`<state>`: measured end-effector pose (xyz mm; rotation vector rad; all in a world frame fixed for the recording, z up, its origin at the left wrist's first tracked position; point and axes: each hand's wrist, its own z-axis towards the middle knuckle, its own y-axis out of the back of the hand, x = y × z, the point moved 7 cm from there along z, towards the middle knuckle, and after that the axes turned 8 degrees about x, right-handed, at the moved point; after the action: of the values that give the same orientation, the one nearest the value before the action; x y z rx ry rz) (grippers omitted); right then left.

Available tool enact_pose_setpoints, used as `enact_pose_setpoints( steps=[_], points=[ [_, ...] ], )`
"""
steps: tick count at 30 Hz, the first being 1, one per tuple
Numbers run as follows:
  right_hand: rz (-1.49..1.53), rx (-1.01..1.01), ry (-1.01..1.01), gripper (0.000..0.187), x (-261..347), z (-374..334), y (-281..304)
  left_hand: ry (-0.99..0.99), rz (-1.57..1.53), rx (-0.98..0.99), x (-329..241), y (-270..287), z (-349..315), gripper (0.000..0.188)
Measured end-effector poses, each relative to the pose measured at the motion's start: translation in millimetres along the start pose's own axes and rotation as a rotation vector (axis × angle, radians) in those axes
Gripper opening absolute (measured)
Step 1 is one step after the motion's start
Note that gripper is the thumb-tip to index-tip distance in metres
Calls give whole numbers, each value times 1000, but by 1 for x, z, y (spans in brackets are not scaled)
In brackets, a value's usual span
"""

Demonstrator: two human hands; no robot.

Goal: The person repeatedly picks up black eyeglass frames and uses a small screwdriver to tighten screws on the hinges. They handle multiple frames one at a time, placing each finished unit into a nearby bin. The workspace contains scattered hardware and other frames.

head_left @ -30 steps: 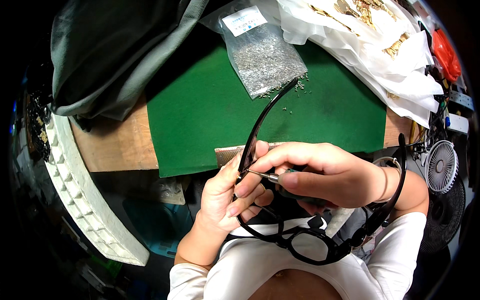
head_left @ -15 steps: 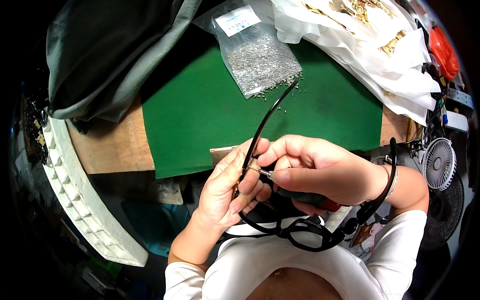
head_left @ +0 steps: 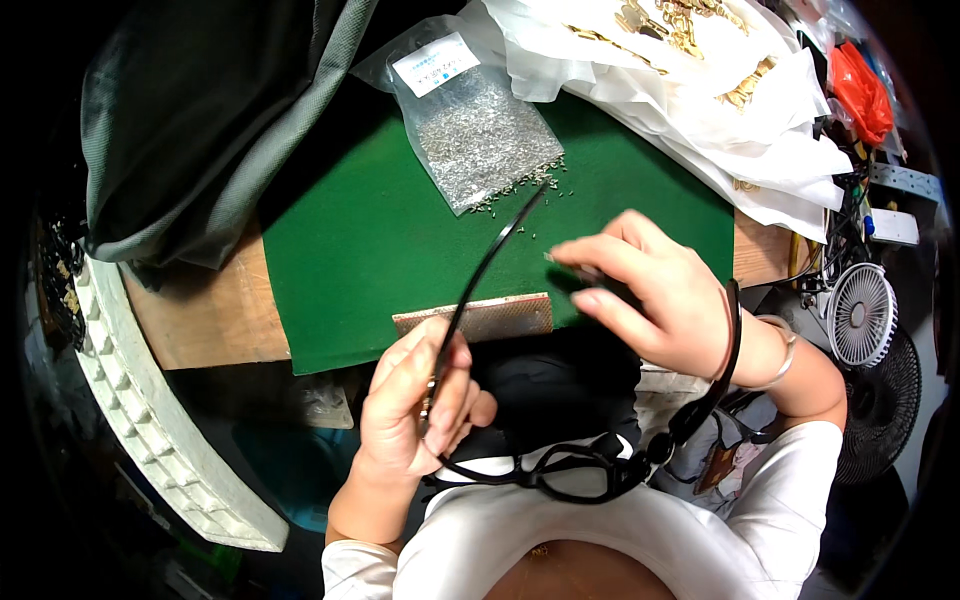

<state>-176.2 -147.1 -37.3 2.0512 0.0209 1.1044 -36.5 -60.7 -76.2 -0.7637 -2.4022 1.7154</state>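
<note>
My left hand (head_left: 415,395) is closed, thumb against fingers, in front of my chest. Between them shows a small gold-coloured piece (head_left: 427,398), mostly hidden. A long curved black arm of a glasses-like frame (head_left: 497,240) crosses the view in front of this hand. To the right, my right hand (head_left: 650,290) hovers above the green mat, its index finger reaching left. A dark screwdriver (head_left: 592,275), blurred and largely hidden, is tucked in its fingers. Beyond lies a clear plastic bag (head_left: 480,140) of tiny silver screw-like pieces, with loose pieces (head_left: 535,180) spilled at its near corner.
A textured flat block (head_left: 490,318) lies at the near edge of the green mat (head_left: 340,270). White wrapping (head_left: 640,110) with gold-coloured linked pieces (head_left: 685,30) is at the back right. Dark cloth (head_left: 210,130) covers the back left. A small fan (head_left: 863,315) stands right.
My right hand has drawn the screwdriver away from my left hand and moved up over the mat. The left hand has shifted left and nearer me. The whole view has shifted slightly.
</note>
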Motion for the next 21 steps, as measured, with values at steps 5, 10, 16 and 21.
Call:
enact_pose_setpoints(
  steps=[5,10,16,21],
  points=[
    [-349,-193,60,27,4,9,-12,-131,39,133,-3,-19,3,34],
    [-409,-228,71,31,4,12,-16,-184,117,346,-5,-9,-10,44],
    [-444,-265,42,35,3,11,-16,-133,-94,313,-6,-13,2,43],
    [-469,-248,33,34,2,12,-18,-44,-132,193,1,-11,11,43]
  ],
)
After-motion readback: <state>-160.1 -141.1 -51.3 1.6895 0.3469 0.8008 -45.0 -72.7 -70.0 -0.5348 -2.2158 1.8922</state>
